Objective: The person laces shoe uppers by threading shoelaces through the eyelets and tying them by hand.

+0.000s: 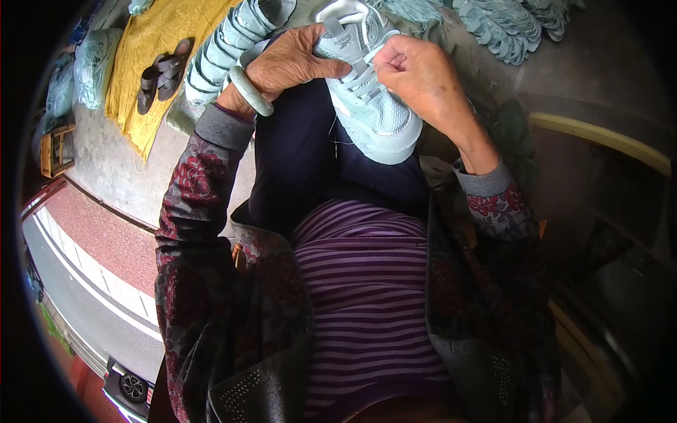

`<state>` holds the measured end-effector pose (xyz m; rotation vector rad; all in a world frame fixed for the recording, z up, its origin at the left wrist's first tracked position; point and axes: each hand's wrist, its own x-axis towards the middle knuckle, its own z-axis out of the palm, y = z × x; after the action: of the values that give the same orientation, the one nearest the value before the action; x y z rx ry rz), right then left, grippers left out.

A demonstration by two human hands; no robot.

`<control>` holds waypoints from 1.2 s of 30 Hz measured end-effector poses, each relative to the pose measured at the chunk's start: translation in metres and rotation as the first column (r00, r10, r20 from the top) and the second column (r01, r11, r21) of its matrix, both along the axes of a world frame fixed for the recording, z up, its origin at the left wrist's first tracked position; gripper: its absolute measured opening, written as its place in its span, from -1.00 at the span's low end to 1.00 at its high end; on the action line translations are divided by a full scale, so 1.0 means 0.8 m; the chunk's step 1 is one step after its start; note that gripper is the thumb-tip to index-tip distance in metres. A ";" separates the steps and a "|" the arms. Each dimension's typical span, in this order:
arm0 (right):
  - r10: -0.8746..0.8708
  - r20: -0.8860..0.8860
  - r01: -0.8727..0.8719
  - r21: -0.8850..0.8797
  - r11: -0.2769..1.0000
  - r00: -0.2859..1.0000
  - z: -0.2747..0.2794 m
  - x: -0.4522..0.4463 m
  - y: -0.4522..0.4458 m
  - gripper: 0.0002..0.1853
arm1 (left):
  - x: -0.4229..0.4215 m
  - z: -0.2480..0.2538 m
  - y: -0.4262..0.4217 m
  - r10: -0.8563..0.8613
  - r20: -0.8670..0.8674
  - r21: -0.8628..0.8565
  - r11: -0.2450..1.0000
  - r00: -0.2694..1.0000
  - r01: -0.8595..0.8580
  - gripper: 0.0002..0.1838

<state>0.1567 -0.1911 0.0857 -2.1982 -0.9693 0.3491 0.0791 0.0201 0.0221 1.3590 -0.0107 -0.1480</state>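
A pale blue sneaker [377, 116] rests on my dark-trousered lap, its toe pointing toward my body and its opening away from me. My left hand [300, 62] grips the side near the tongue, thumb lying across the upper. Above the wrist sits a pale bangle [251, 92]. My right hand [417, 76] is closed in a pinch at the opposite side of the lacing, on a light strip that looks like the shoelace [371, 55]. Its fingertips partly hide the strip. Laces cross the front of the shoe. A thin thread hangs beside the toe at my knees.
Beyond my left hand lies a stack of pale blue shoe pieces [224, 53]; more bundled pieces [504, 28] lie at the far right. Dark sandals [166, 74] rest on a yellow cloth [141, 53]. A filled plastic bag [96, 67] stands left. A parked car [128, 388] shows at lower left.
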 end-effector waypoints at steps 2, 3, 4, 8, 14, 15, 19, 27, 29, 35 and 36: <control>-0.013 -0.098 0.010 -0.034 0.999 0.995 0.000 0.000 0.000 -0.92 | -0.001 0.000 0.001 0.001 0.011 0.011 1.000 1.000 -0.002 -0.60; 0.008 -0.142 -0.009 -0.009 1.000 0.990 0.000 -0.001 0.001 -0.91 | -0.001 0.001 0.000 -0.002 0.023 0.024 1.000 1.000 0.001 -0.59; 0.029 -0.184 -0.027 0.017 0.999 0.983 0.001 -0.001 0.001 -0.90 | -0.001 0.005 0.000 -0.002 0.021 0.022 1.000 1.000 0.001 -0.59; 0.027 -0.236 -0.023 0.017 1.000 0.971 -0.012 0.009 -0.001 -0.84 | -0.003 0.003 0.001 -0.009 0.073 0.044 0.999 0.997 0.006 -0.53; 0.000 -0.250 -0.006 -0.023 1.000 0.968 -0.014 0.004 0.003 -0.78 | -0.001 -0.007 0.001 -0.016 0.087 0.134 0.991 0.996 0.004 -0.48; 0.000 -0.268 -0.008 -0.026 1.000 0.963 -0.015 0.006 0.003 -0.79 | -0.001 -0.010 0.002 -0.009 0.083 0.119 0.993 0.996 -0.001 -0.47; 0.056 -0.293 -0.050 0.027 0.998 0.954 -0.017 0.009 0.000 -0.79 | 0.001 -0.009 0.003 -0.021 0.126 0.092 0.996 0.992 0.009 -0.45; 0.035 -0.059 -0.034 0.005 0.999 0.998 -0.005 -0.011 -0.004 -0.80 | -0.002 -0.005 0.004 -0.053 0.112 0.214 0.976 0.992 0.027 -0.48; 0.029 -0.010 -0.029 -0.015 0.999 1.000 -0.004 -0.012 -0.001 -0.79 | 0.001 -0.008 0.007 -0.063 0.105 0.204 0.978 0.993 0.040 -0.48; 0.048 -0.062 -0.041 0.098 0.994 0.997 -0.008 -0.011 0.003 -0.80 | 0.000 -0.004 0.004 -0.061 0.104 0.134 0.990 0.993 0.047 -0.45; 0.090 0.040 -0.093 0.061 0.994 0.995 -0.005 -0.013 0.005 -0.80 | 0.001 -0.003 0.002 -0.061 0.121 0.064 0.996 0.991 0.053 -0.44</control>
<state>0.1460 -0.1869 0.0819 -2.1145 -1.0896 0.3162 0.0802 0.0219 0.0194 1.4278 -0.1495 -0.1137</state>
